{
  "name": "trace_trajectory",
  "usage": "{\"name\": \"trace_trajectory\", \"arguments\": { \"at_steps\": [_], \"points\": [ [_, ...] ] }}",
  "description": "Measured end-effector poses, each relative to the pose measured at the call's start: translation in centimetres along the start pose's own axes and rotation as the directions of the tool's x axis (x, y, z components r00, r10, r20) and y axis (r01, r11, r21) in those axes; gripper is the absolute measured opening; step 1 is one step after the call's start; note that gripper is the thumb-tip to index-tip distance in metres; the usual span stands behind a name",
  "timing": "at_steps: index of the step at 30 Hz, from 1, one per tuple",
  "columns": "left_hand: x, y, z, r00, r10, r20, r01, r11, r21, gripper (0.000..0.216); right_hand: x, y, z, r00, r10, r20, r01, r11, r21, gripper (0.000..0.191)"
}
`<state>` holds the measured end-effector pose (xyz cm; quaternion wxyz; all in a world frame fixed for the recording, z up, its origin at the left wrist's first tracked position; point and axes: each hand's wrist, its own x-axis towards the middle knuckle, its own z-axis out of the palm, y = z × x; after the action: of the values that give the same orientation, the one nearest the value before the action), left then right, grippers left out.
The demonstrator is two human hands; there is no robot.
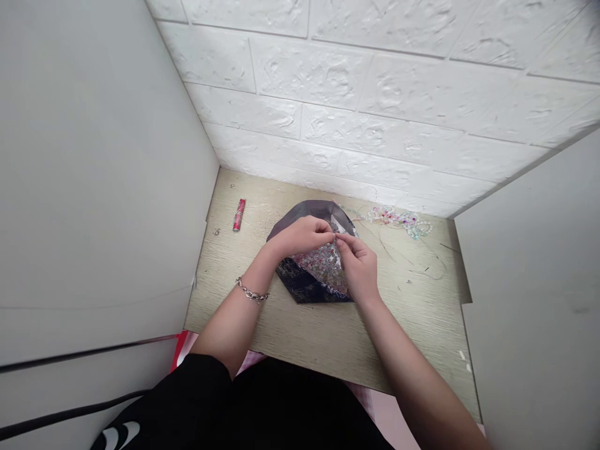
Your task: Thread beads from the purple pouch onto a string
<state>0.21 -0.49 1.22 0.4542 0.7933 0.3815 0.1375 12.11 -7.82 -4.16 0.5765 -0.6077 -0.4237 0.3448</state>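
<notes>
Left to right: a red tube [239,215] lies on the worktop [290,337]; the left hand [304,236], fingers pinched closed, is above beads [323,267] in a dark tray [302,292]; the right hand's [362,269] fingers, likewise pinched, meet it, any held item indiscernible; beaded strands [398,220] lie beyond.

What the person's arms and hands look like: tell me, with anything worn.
The left hand and right hand are ungloved. A silver chain bracelet circles the left arm. The left sleeve is black, with white curved marks; the visible right arm is bare.
</notes>
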Motion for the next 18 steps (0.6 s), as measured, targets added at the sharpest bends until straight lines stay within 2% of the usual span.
{"name": "trace_trajectory", "arguments": {
  "at_steps": [4,9,12,18],
  "points": [
    [0.07,-0.23,-0.03,1.0,0.016,-0.013,-0.016,1.0,0.021,0.024,0.13,0.17,0.01,0.999,0.049,0.019,-0.05,0.997,0.06,0.029],
    [0.06,-0.28,0.02,0.999,0.042,-0.022,-0.042,0.999,0.022,0.023,0.44,0.33,0.1,0.974,0.192,0.12,-0.221,0.92,0.322,0.028],
    [0.02,-0.11,0.04,0.998,0.049,-0.03,-0.048,0.999,0.017,0.023,0.52,0.21,0.14,0.965,0.202,0.166,-0.253,0.879,0.405,0.026],
    [-0.13,0.21,0.06,0.998,0.054,-0.034,-0.054,0.999,-0.003,0.024,0.48,0.17,0.17,0.958,0.196,0.21,-0.271,0.858,0.436,0.024]
  ]
}}
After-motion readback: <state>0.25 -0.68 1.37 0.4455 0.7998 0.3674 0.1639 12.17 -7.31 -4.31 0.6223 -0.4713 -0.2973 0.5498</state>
